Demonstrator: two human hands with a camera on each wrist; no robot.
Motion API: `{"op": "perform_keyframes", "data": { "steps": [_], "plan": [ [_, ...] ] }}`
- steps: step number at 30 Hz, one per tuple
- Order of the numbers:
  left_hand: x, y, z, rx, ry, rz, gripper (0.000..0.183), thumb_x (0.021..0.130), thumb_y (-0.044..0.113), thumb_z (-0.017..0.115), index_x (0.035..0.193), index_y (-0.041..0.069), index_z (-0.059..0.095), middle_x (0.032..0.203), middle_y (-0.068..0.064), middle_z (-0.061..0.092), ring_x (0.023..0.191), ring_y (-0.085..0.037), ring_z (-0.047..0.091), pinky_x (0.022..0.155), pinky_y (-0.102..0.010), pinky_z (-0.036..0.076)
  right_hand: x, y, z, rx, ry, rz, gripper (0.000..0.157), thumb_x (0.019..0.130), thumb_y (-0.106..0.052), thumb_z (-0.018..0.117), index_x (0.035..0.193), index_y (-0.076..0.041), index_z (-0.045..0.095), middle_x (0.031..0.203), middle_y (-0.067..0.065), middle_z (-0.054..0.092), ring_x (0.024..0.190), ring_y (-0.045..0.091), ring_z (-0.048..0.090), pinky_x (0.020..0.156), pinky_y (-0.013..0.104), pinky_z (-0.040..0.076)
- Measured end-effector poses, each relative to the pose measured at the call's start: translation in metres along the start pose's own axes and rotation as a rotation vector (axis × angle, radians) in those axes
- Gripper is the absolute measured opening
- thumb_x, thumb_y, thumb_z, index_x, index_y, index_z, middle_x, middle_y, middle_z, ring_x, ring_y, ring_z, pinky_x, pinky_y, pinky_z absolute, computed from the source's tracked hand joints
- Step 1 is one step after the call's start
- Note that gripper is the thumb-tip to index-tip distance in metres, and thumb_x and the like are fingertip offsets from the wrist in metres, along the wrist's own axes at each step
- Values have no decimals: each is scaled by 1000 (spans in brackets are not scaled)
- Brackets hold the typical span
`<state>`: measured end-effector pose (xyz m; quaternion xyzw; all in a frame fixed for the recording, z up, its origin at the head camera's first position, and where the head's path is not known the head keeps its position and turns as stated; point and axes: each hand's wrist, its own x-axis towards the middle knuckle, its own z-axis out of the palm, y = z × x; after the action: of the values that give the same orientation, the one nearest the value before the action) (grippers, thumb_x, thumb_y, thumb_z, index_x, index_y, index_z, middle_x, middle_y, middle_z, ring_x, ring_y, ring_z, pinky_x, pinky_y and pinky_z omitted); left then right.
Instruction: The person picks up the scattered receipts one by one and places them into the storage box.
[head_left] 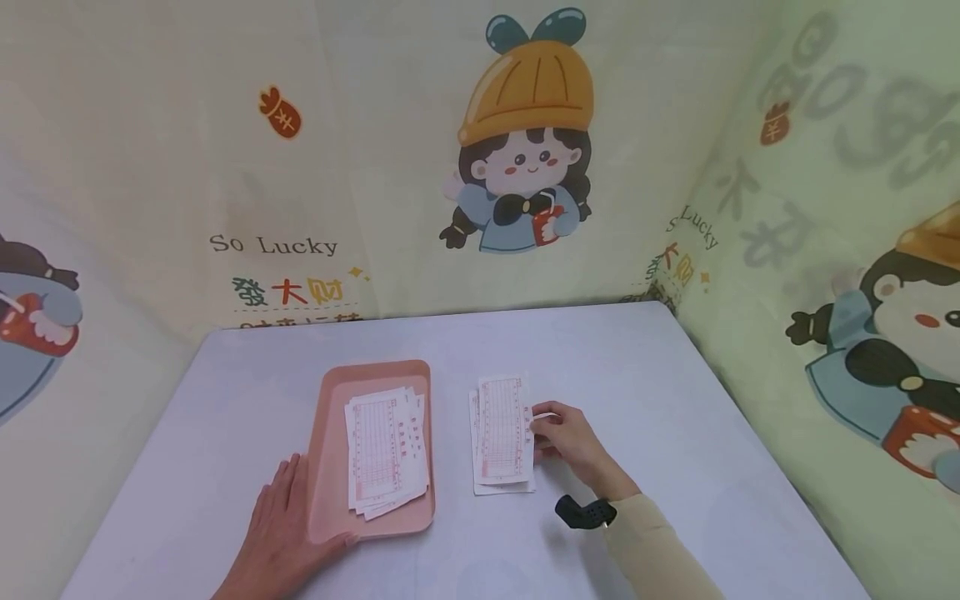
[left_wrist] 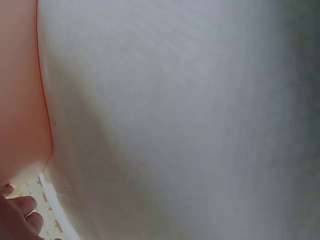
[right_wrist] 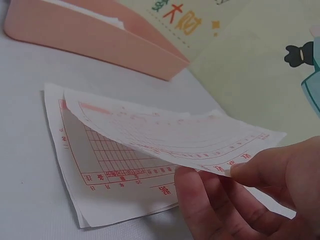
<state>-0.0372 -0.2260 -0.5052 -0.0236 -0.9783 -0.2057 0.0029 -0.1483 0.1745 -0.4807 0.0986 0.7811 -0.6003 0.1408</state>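
Note:
My right hand [head_left: 573, 442] pinches the right edge of a printed paper form [right_wrist: 165, 130] between thumb and fingers. The form bows upward, lifted along that edge, over a small stack of similar forms [right_wrist: 120, 205] on the table. Red grid lines and characters are printed on these sheets. My left hand [head_left: 279, 521] lies at the lower left corner of a pink tray [head_left: 322, 483], fingers straight along its side and thumb at its front edge. Inside the tray sits a fanned pile of forms [head_left: 378, 450]. Only some fingertips [left_wrist: 25, 205] of the left hand show in the left wrist view.
The white table [head_left: 630, 358] ends at a back wall and a right wall hung with cartoon-printed cloth [head_left: 390, 167]. A black band [head_left: 585, 512] circles my right wrist. The tray stands left of the loose stack, with a strip of tabletop between them.

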Motion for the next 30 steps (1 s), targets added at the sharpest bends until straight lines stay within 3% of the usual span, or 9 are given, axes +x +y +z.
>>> {"op": "perform_keyframes", "data": {
  "steps": [9,12,16,22,24,28,30],
  "plan": [
    [-1,0,0,9,4,9,136,70,76,69,156,-6,3,158,-31,14,144,-47,14,113,-29,-31,-2,-2,-3,31,-2,3,30,94,-15,64,123,-6,61,107,13,70,79,21,69,72,29,59],
    [-1,0,0,6,3,8,136,70,76,69,155,-6,3,158,-31,14,144,-48,14,121,-47,-21,-3,-3,-3,43,0,2,30,94,-15,65,123,-7,61,107,12,71,79,21,68,72,29,59],
    [0,-1,0,0,-2,-1,136,69,77,69,156,-5,2,158,-31,15,144,-48,14,118,-66,6,-4,-5,-3,63,-12,-6,30,94,-15,64,123,-6,61,107,13,71,79,21,68,72,30,60],
    [0,-1,1,-9,-2,-1,136,69,77,69,156,-5,2,158,-31,14,144,-48,13,122,-51,-18,-5,-9,-4,88,-38,-16,30,95,-15,64,124,-6,61,107,14,70,80,21,68,72,31,60],
    [0,-1,2,-5,1,1,136,70,77,68,156,-5,2,158,-31,15,143,-48,14,122,-55,-14,-6,-10,-4,92,-40,-18,30,95,-15,64,124,-6,61,108,13,71,81,21,68,73,31,60],
    [0,-1,2,-3,7,2,135,70,77,68,156,-5,3,158,-31,16,143,-47,14,118,-66,7,-6,-12,-3,100,-45,-21,32,95,-16,64,125,-6,61,109,13,70,81,22,69,75,32,61],
    [0,-1,2,-3,4,1,136,70,77,68,156,-5,3,158,-31,15,143,-47,14,121,-62,-3,-6,-14,-3,106,-46,-21,33,95,-16,65,126,-6,60,109,13,70,81,22,69,76,33,61]
  ]
}}
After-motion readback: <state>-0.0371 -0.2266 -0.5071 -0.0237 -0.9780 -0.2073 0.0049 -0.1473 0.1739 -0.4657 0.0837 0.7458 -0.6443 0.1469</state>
